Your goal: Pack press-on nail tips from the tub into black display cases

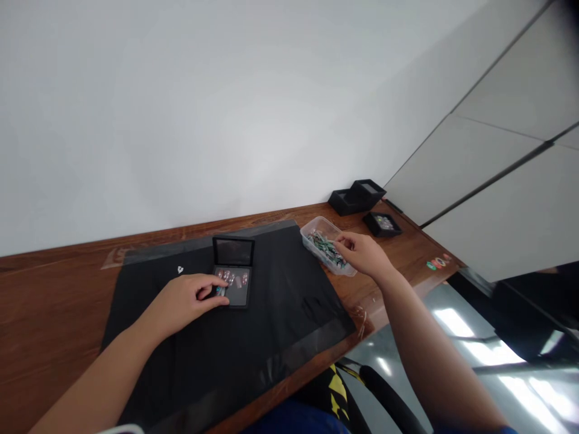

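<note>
In the head view, my left hand [194,295] rests at the left side of an open black case [243,297], thumb and forefinger apart at the tips; whether they press on a piece between them, I cannot tell. The case lies on a black mat [275,328], its base flat, its hinged lid [233,252] raised on the side toward the white wall [226,108]. Small glossy pieces [238,281] sit in a row across the base, their long axes tilted. To the right, my right hand [359,252] reaches over a clear tub [316,224] of small green and silvery items [322,246], fingers curled together, their hold unclear. The tub's long axis slants from far left to near right.
</note>
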Demonstrator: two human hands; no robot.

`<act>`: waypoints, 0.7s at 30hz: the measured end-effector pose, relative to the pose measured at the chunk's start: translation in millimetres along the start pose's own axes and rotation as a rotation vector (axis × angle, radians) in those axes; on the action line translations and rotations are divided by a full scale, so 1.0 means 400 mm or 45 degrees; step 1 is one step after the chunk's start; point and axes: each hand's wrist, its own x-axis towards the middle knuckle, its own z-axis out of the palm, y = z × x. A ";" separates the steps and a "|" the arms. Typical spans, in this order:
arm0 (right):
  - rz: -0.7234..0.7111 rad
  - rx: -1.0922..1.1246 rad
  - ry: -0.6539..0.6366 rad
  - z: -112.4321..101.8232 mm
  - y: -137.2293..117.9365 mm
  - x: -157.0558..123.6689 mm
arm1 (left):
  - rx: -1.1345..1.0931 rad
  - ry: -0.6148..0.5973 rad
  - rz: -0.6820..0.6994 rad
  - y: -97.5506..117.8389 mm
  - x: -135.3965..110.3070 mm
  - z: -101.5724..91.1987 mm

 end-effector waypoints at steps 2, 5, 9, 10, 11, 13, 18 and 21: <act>-0.027 0.058 0.013 -0.004 -0.005 -0.005 | 0.014 0.022 0.019 0.001 0.000 -0.001; -0.079 0.170 0.035 -0.010 -0.033 -0.025 | 0.021 0.048 0.036 0.002 0.000 -0.003; -0.157 0.474 0.209 0.022 -0.106 -0.084 | 0.027 0.046 0.069 0.002 -0.003 -0.004; -0.162 0.585 0.279 0.041 -0.128 -0.103 | 0.028 0.051 0.081 0.002 -0.004 -0.004; -0.172 0.693 0.298 0.062 -0.150 -0.123 | 0.027 0.055 0.091 0.001 -0.004 -0.004; -0.184 0.865 0.236 0.112 -0.194 -0.162 | 0.024 0.065 0.106 0.000 -0.006 -0.003; -0.197 1.092 -0.026 0.222 -0.290 -0.213 | 0.047 0.077 0.138 0.002 -0.006 -0.005; -0.184 1.202 -0.114 0.250 -0.331 -0.209 | 0.058 0.114 0.170 0.005 -0.006 -0.008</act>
